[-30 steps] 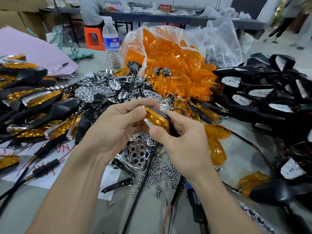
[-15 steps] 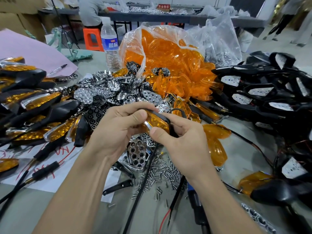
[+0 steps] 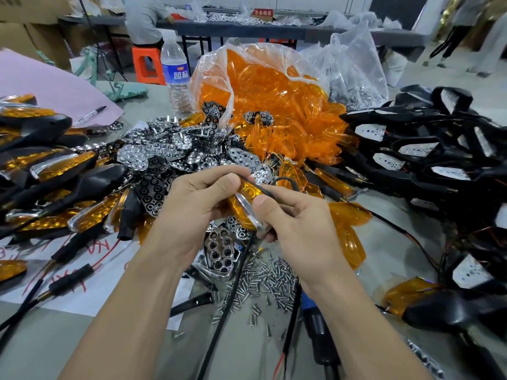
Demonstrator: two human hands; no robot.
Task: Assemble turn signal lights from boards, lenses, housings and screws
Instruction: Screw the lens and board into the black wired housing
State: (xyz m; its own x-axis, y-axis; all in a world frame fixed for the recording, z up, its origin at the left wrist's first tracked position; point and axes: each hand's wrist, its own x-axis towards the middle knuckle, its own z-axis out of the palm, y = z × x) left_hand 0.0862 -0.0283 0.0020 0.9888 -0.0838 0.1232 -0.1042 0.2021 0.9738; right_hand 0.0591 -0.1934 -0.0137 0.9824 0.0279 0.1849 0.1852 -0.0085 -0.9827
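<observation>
The turn signal light [image 3: 245, 202] is up in the air over the middle of the table [image 3: 389, 242], above a heap of small screws [image 3: 263, 275]. The left hand [image 3: 197, 204] and the right hand [image 3: 290, 223] are close together, and both pinch it with thumb and fingers. It is tilted. Its long side runs from the far end down toward the person, and its orange face looks up. A black wire [image 3: 236, 270] hangs from it toward the near edge.

Shiny boards [image 3: 164, 152] are piled just behind the hands. Further back, a clear bag of orange lenses [image 3: 274, 105] lies open. Black housings [image 3: 425, 160] fill the right side. Finished lights [image 3: 55, 171] lie along the left edge. A water bottle [image 3: 175, 75] stands near the far edge, and a pink sheet [image 3: 55, 86] with a pen [image 3: 90, 114] is at the far left corner.

The table top is grey. Behind it are an orange stool [image 3: 145, 64] and another long table [image 3: 301, 31].
</observation>
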